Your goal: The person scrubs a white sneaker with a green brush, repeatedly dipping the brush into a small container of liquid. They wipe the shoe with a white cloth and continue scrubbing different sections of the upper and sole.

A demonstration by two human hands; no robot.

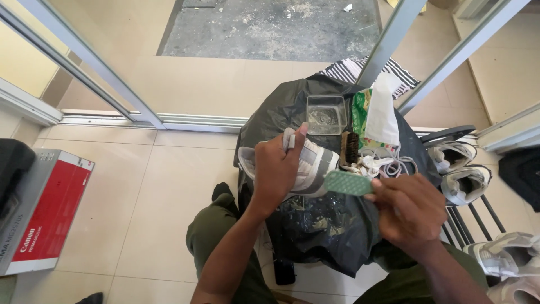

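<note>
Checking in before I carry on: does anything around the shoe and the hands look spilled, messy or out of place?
Nothing looks spilled or damaged. The left hand holds the grey sneaker over the black plastic sheet, and the right hand holds a green brush. Loose white laces lie tangled on the sheet.

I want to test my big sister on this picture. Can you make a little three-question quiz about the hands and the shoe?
1. True or false: the left hand holds the grey-and-white shoe.
2. What does the right hand hold? A) green brush B) brown brush C) laces
3. What black thing lies under the clear tub?

Key: 1 true; 2 A; 3 the black plastic bag.
</note>
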